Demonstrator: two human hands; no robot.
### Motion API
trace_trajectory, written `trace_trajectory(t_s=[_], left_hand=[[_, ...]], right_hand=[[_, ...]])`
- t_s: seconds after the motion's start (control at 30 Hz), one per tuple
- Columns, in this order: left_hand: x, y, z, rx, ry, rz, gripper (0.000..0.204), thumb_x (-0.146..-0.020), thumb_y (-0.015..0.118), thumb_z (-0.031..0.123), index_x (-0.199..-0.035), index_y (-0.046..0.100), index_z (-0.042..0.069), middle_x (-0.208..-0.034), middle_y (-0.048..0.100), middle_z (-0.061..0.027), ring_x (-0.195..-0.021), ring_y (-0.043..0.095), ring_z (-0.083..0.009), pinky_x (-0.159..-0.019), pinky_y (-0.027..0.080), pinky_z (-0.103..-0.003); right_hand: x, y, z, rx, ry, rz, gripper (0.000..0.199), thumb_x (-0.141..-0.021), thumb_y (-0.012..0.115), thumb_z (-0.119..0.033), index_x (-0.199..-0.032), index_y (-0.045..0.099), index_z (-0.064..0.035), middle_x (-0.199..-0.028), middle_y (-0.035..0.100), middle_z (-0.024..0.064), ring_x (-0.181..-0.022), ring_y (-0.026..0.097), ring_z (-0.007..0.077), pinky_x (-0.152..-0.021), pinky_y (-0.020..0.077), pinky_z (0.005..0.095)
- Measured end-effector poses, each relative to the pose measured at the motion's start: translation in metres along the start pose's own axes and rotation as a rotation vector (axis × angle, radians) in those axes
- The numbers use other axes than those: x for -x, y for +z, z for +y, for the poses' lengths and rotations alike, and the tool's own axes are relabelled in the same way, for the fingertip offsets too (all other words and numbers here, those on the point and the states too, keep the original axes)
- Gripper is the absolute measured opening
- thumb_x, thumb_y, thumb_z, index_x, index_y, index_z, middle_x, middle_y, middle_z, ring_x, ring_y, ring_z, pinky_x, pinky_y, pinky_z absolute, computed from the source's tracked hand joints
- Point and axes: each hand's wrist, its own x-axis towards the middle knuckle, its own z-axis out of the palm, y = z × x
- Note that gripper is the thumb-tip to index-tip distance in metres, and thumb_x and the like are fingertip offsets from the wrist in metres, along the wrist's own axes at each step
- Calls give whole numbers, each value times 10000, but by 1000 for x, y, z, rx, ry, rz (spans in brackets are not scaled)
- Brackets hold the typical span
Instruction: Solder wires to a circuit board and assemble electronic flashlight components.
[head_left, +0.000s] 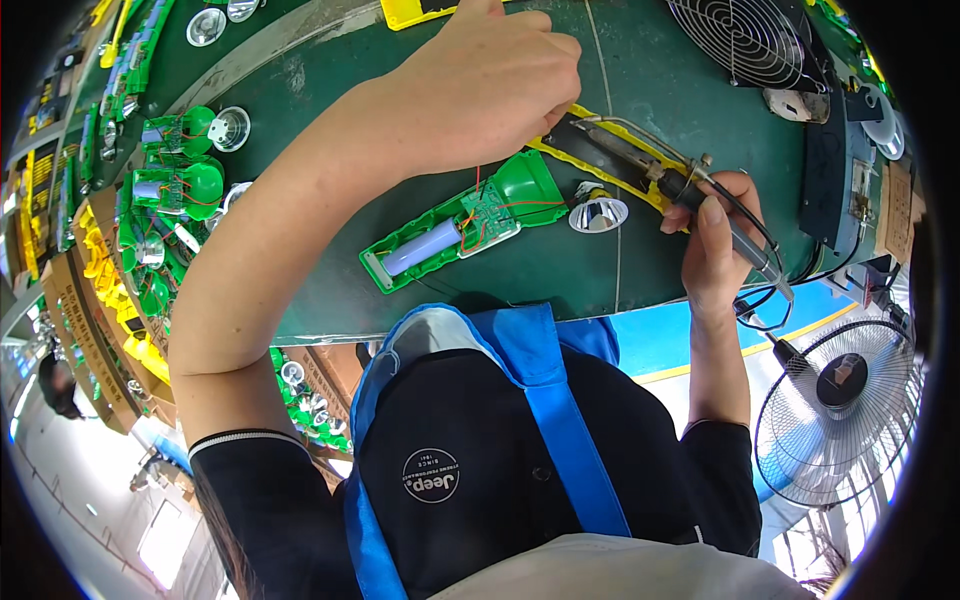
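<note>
My right hand (715, 235) grips a soldering iron (740, 245) with a thin bent metal tube alongside; its tip end points toward my left hand. My left hand (500, 85) reaches across the bench with its fingers curled closed; what they hold, if anything, is hidden. Beneath the iron lies a yellow casing frame (600, 172), one end close to my left hand and the other by my right fingers. Nearer to me rests an open green casing (375, 268) with a purple-grey battery (425, 248), a green circuit board (487, 213) and red wires. A silver reflector cup (598, 213) sits beside it.
More green assemblies (180, 190) and reflectors (230, 128) crowd the bench's left side. Another yellow part (415, 10) lies at the far edge. A black fan with a round grille (745, 40) stands far right, near a dark box (835, 185). A floor fan (840, 385) is at the right.
</note>
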Motion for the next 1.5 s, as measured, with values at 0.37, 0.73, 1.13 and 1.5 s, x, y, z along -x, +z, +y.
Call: trace_trajectory(t_s=[0.37, 0.73, 1.13, 1.5], left_hand=[[-2, -1, 4, -25, -22, -23, 64, -728, 618, 130, -674, 630, 97, -765, 527, -37, -821, 502, -198, -708, 310, -371], [16, 14, -5, 306, -76, 284, 126, -791, 637, 178, -750, 608, 62, -793, 547, -23, -715, 517, -157, -614, 373, -298], [77, 83, 44, 575, -594, 778, 129, -696, 709, 89, -786, 624, 52, -798, 572, -36, -697, 515, -184, -653, 410, -317], [46, 89, 65, -200, 176, 789, 122, -645, 600, 129, -750, 548, 96, -748, 524, -24, -807, 514, -188, -743, 403, -329]], right_hand=[[3, 0, 11, -139, -152, 44, 293, -879, 550, -246, -980, 457, 12, -751, 587, 127, -636, 559, 150, -599, 459, 252], [3, 5, 12, -136, -258, 25, 267, -888, 539, -219, -986, 459, 16, -782, 587, 146, -668, 557, 173, -632, 456, 277], [1, 2, 21, -66, -465, 221, 241, -906, 525, -158, -1056, 469, 23, -1021, 562, 138, -876, 600, 215, -796, 466, 312], [-28, 32, 2, 10, -234, 17, 288, -933, 509, -217, -1137, 460, -19, -999, 597, 94, -898, 594, 140, -835, 445, 263]])
